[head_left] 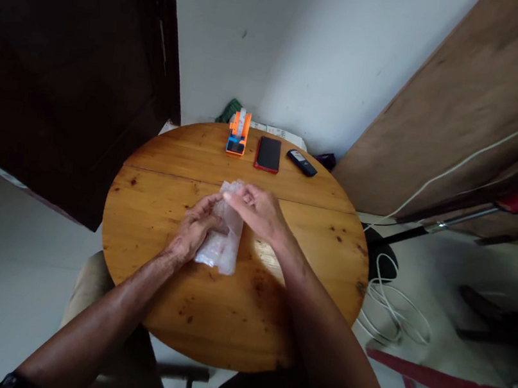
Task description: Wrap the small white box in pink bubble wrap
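Note:
A piece of clear bubble wrap point(229, 251) lies lengthwise on the wooden table, folded into a long flat bundle. What is inside it, if anything, I cannot make out. My left hand point(195, 227) is closed on its left side, with the thumb across the top. At the far end, my right hand point(260, 210) has its fingers curled and pinched on the wrap's upper edge. Beyond both hands stands an orange and blue tape dispenser point(238, 132) with a roll of clear tape.
The round wooden table point(322, 229) stands against a pale wall. Near its far edge lie a dark, red-edged rectangular device point(269, 154) and a black handheld device with a small screen point(301, 162). On the floor at right are a coiled white cable point(396, 315) and a red frame point(445, 381).

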Available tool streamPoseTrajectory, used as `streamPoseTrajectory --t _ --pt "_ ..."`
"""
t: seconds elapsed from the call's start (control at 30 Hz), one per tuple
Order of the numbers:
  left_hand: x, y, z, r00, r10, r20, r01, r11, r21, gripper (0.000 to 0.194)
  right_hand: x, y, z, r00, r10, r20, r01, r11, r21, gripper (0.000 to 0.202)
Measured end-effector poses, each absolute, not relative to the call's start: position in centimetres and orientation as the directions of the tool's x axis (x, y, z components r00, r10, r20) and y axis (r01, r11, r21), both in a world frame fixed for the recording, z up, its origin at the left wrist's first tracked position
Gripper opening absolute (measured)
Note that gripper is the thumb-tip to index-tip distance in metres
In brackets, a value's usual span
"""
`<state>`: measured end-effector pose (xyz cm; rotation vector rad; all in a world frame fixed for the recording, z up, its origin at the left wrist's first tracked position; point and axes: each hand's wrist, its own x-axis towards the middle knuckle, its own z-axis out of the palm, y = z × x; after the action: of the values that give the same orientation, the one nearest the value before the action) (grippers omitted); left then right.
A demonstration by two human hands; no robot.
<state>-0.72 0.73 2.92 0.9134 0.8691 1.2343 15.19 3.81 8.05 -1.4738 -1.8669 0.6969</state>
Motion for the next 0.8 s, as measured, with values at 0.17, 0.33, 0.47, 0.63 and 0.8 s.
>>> streamPoseTrajectory --t 0.17,0.33,0.47,0.63,0.8 --pt "-0.4 -0.1 3.7 0.146 0.988 -0.059 -0.499 0.125 0.858 0.052 14.2 3.3 8.1 -0.139 0.986 0.090 0.732 0.164 -0.661 0.037" --pt "-0.4 -0.2 3.9 0.111 0.993 -0.033 -0.513 0.086 0.854 0.051 16.1 4.7 7.1 -0.216 0.972 0.098 0.466 0.190 -0.864 0.027" --pt "-0.9 0.5 3.4 -0.066 0.997 0.027 -0.477 -0.056 0.877 0.047 17.5 6.2 6.0 -0.085 0.995 -0.043 0.104 -0.034 -0.994 0.021" --pt "-1.7 1.7 2.4 -0.172 0.985 0.013 -0.287 -0.063 0.956 0.059 18.1 7.3 4.6 0.014 0.966 -0.259 -0.140 -0.255 -0.957 0.019" --pt "-2.5 1.9 2.1 -0.258 0.948 0.188 0.156 -0.151 0.976 0.064 18.1 7.5 4.1 0.012 0.982 -0.188 -0.067 -0.187 -0.980 0.019"
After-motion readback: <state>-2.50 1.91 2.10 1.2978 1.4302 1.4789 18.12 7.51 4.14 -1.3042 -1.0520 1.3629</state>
